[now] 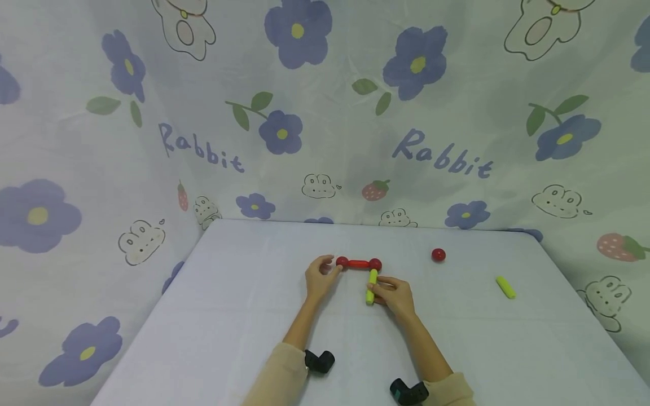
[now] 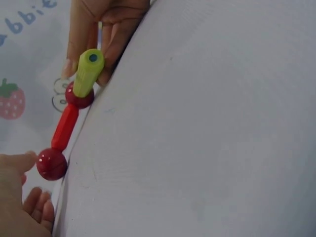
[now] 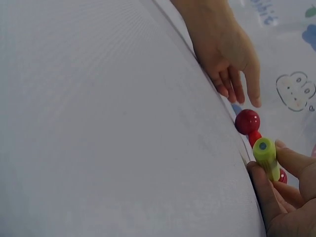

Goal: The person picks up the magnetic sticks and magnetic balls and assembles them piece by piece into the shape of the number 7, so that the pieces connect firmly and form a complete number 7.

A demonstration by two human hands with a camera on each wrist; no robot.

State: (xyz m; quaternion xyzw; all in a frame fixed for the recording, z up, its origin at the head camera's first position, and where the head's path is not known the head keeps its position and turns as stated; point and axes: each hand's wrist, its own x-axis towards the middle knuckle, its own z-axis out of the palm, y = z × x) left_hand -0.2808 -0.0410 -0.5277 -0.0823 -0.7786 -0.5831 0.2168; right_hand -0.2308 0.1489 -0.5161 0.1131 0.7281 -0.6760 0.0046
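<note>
A red rod (image 1: 358, 264) joins two red balls, the left ball (image 1: 342, 262) and the right ball (image 1: 375, 264), in a line across the table. From the right ball a yellow-green magnetic rod (image 1: 372, 286) runs toward the near side, with a small dark disc in its free end. My right hand (image 1: 398, 296) pinches this rod between thumb and fingers. Beside the left ball is my left hand (image 1: 321, 279), its fingers loosely spread and the thumb tip right by the ball. In the right wrist view, a small gap shows between that left hand (image 3: 227, 54) and the ball (image 3: 247, 122).
Farther right on the white table (image 1: 228, 338) lie a loose red ball (image 1: 438, 255) and another yellow-green rod (image 1: 505, 287). Behind the table hangs a cloth (image 1: 335, 113) printed with flowers and rabbits. Black wrist devices (image 1: 320, 362) sit at both sleeves.
</note>
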